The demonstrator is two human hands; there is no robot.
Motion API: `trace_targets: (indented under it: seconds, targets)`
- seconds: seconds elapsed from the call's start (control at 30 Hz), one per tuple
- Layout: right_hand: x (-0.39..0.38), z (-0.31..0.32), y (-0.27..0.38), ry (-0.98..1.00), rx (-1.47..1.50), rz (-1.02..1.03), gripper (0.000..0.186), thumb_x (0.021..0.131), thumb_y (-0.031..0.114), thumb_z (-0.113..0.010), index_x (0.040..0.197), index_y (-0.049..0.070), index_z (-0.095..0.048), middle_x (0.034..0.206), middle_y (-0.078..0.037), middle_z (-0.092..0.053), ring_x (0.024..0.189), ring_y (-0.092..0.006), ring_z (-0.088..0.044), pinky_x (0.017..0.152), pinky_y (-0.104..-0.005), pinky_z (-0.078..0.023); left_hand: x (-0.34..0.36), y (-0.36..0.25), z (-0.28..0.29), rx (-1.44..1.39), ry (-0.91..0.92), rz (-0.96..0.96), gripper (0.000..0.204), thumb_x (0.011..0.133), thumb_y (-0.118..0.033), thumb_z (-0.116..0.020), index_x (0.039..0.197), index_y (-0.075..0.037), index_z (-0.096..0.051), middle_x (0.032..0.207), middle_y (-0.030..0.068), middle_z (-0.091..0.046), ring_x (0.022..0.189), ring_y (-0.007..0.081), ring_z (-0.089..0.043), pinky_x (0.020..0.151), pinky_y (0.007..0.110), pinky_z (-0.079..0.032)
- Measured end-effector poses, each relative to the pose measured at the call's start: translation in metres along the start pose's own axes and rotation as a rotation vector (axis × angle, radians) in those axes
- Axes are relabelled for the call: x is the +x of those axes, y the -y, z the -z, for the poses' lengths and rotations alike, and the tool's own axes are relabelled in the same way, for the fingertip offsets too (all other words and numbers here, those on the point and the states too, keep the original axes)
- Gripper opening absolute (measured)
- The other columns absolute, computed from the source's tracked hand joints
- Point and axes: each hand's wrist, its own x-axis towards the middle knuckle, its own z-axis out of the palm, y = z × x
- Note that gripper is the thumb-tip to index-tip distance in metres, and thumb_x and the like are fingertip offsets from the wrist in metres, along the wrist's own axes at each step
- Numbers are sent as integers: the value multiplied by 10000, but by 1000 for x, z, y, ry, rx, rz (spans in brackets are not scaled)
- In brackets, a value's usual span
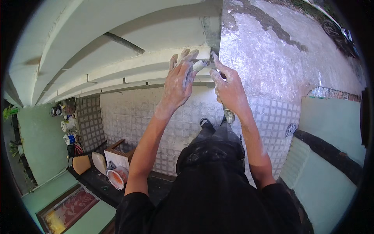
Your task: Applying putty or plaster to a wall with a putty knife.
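Observation:
My left hand, dusted with white powder, rests with fingers stretched out on a pale moulding. Beside its index finger and thumb is a short white cylindrical piece; I cannot tell whether it is attached. My right hand, also dusty, grips a tool whose handle hangs below my fingers. Its index finger points up along the narrow grey gap at the moulding's end, where the tool's tip is too small to make out.
A tiled ledge and floor lie below. At lower left stand a wooden box, a bucket with orange inside, chairs and several containers. A whitish rough surface spreads right, with a motorbike beyond it.

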Motion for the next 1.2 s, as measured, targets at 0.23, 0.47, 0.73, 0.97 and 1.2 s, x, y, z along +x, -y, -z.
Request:
trace_targets:
  seconds: [0.23,0.47,0.73,0.97,1.2]
  targets:
    - [-6,3,1,-65,-54,211,494,947,129,-530,1432,65,-467,724,-60,-538,544,-89,-439,530,-291,-432,0,-2,-1,-13,-26,15,345,969,-103,-503,1308,-48,-532,1404,113,-541,1386,350,-400,1157,539,-218]
    - [-15,5,9,24,-32,50,500,913,118,-525,1411,89,-487,1139,-321,-603,1088,-384,-638,925,-384,-473,-2,3,-3,-13,-29,10,357,977,-128,-498,1323,-46,-521,1397,111,-547,1382,350,-407,1158,531,-217]
    - [-7,3,1,3,29,45,500,903,149,-534,1394,61,-495,1167,-297,-615,1103,-425,-609,938,-390,-468,0,-1,-4,10,-39,7,350,981,-129,-493,1319,-44,-524,1392,117,-549,1376,344,-414,1163,509,-220]
    - [-4,3,9,0,-38,58,505,905,154,-513,1399,51,-486,1164,-300,-615,1082,-399,-631,924,-398,-475,0,-2,-4,13,-56,19,353,980,-125,-495,1324,-52,-524,1382,119,-560,1374,348,-419,1165,511,-217]
    - [0,-4,6,-66,23,40,507,890,126,-524,1384,14,-494,1193,-285,-620,1032,-353,-663,909,-380,-489,1,-2,-10,0,-106,0,319,932,-104,-552,1247,-51,-547,1376,127,-548,1355,359,-427,1143,536,-244]
